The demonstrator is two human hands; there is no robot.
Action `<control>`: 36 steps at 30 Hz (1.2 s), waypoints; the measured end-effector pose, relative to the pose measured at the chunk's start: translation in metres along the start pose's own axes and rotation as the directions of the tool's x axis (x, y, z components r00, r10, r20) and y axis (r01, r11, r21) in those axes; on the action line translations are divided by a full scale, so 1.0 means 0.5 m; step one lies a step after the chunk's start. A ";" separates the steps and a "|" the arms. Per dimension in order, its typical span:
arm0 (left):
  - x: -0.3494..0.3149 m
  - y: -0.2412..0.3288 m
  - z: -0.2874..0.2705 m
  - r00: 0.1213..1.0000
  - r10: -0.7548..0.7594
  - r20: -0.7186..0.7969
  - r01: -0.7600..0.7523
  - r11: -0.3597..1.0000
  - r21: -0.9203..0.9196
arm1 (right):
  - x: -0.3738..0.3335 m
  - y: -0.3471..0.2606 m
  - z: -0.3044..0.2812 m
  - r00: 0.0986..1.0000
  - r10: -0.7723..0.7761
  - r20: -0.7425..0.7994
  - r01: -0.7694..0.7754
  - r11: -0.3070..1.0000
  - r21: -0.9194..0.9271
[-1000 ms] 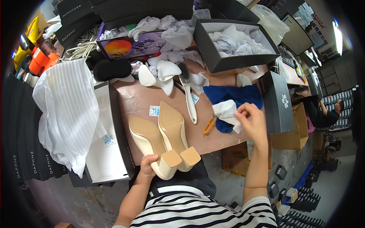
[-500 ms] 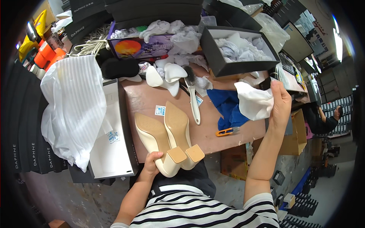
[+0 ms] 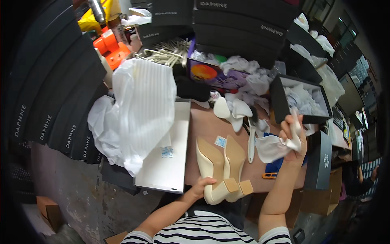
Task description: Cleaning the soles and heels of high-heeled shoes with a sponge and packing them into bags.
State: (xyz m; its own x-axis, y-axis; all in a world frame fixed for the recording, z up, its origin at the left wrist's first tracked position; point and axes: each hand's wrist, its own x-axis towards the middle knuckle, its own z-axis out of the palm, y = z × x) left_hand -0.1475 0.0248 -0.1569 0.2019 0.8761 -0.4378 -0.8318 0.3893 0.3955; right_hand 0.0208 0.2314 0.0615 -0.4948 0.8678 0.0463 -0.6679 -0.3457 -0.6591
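Observation:
A pair of cream block-heeled shoes lies soles up at the table's front edge, toes pointing away from me. My left hand [image 3: 200, 188] is closed on the heel end of the left shoe [image 3: 211, 164]; the fingers under it are hidden. The right shoe [image 3: 235, 160] rests close beside it. Out to the right, above the table, my right hand [image 3: 295, 140] is closed on a crumpled white cloth [image 3: 271, 149], part of which sticks up past the fingers. Beneath that cloth lie a blue cloth [image 3: 274, 166] and orange thread snips [image 3: 269, 175].
An open shoe box [image 3: 185, 150] stands left of the shoes, with white wrapping sheet [image 3: 148, 110] draped over it. Behind are white shaped pads [image 3: 237, 110], a white-handled brush [image 3: 251, 144] and a black box of crumpled paper [image 3: 280, 97]. Black boxes [image 3: 53, 93] are stacked at left.
The view has swung left, so the table things appear farther right. My right hand has gathered the white cloth into its fingers. My left hand keeps its hold on the shoe.

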 end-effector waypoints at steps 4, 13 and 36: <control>-0.012 0.013 0.008 0.999 0.010 0.032 -0.009 1.000 -0.030 | 0.124 0.108 0.175 1.000 0.004 0.011 0.004 0.774 -0.633; 0.002 -0.004 0.000 0.995 -0.054 0.084 0.055 0.998 -0.007 | 0.311 0.517 0.316 0.633 0.099 0.768 0.774 -0.089 -0.627; -0.012 0.000 -0.010 0.980 -0.085 0.183 0.075 0.995 0.059 | 0.407 0.605 0.318 0.558 -0.215 0.802 0.729 -0.336 -0.597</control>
State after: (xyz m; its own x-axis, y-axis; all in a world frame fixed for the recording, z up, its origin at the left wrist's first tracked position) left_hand -0.1512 0.0180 -0.1582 0.3628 0.8771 -0.3149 -0.7825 0.4702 0.4082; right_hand -0.3705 0.2463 -0.0091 -0.5784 0.2720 0.7691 0.1954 0.9615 -0.1932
